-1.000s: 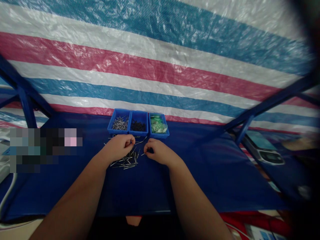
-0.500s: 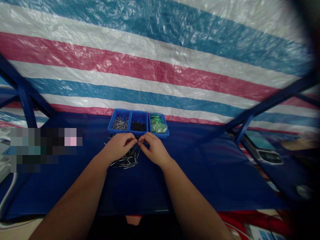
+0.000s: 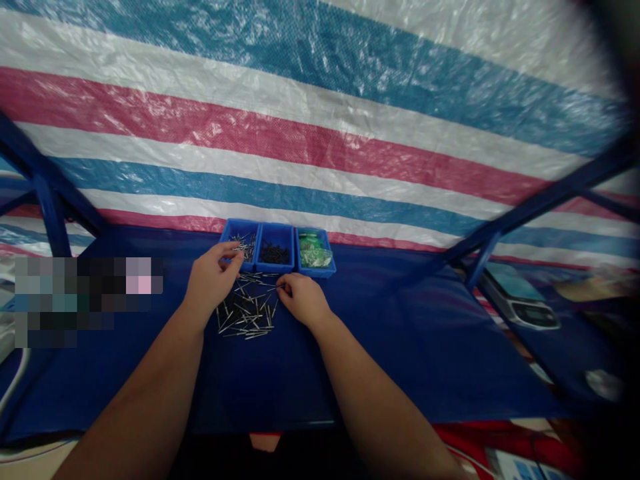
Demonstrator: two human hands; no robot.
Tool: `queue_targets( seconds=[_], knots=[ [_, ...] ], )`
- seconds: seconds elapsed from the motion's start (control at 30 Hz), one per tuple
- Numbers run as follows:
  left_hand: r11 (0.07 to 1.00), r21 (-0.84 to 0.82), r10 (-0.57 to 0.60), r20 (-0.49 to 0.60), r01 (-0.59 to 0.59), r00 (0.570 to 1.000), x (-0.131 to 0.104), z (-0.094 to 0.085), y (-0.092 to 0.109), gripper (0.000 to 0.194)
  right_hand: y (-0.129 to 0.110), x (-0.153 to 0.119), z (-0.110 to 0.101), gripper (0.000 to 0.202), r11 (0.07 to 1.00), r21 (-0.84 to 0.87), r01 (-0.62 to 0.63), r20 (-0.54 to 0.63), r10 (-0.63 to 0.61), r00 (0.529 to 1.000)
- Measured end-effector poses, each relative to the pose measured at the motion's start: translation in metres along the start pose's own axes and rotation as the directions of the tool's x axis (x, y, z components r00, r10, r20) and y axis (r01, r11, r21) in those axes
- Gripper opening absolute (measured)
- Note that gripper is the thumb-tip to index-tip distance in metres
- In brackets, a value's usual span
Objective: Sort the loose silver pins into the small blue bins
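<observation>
My left hand (image 3: 214, 270) is at the near edge of the left blue bin (image 3: 223, 233), which holds many thin metal pins (image 3: 249, 243). Its thumb and fingers are close together near those pins; whether anything is between them is too small to tell. My right hand (image 3: 299, 295) pinches a thin metal pin (image 3: 273, 289) just right of the loose pile. That pile of metal pins (image 3: 247, 310) lies on the blue table between my hands. The middle blue bin (image 3: 276, 230) contains small dark parts. Green and clear plastic packets (image 3: 315, 252) fill the right blue bin (image 3: 320, 271).
A digital scale (image 3: 533, 313) stands at the right beyond a blue metal frame (image 3: 483, 260). Another blue frame post (image 3: 50, 213) rises at the left, near a blurred-out patch. A striped plastic sheet (image 3: 300, 143) hangs behind the blue table (image 3: 400, 353).
My left hand has left my right hand and moved up and left to the left bin. My right hand stays near the pile, with its fingers more curled.
</observation>
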State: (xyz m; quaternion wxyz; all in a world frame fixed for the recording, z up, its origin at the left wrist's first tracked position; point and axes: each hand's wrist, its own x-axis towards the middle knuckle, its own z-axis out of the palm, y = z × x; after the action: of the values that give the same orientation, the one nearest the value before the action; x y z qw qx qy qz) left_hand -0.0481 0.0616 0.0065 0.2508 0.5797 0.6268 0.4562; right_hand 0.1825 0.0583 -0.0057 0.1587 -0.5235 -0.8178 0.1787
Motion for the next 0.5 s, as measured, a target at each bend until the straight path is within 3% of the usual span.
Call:
queue_targets(
  seconds=[0.13,0.27,0.5],
  knots=[
    [0.984,0.094,0.137,0.142,-0.151,0.98,-0.006,0.004,0.008,0.027,-0.003,0.0,-0.001,0.008,1.0,-0.031,-0.004,0.004,0.004,1.0],
    [0.942,0.128,0.259,0.317,-0.311,0.913,-0.012,0.008,0.016,0.024,-0.001,-0.001,-0.002,0.005,0.996,0.066,0.063,-0.034,-0.06,0.998],
    [0.905,0.181,0.268,0.461,-0.385,0.846,-0.014,0.011,0.02,0.017,-0.003,-0.004,-0.007,0.009,0.932,0.285,0.224,-0.18,-0.178,0.967]
  ],
)
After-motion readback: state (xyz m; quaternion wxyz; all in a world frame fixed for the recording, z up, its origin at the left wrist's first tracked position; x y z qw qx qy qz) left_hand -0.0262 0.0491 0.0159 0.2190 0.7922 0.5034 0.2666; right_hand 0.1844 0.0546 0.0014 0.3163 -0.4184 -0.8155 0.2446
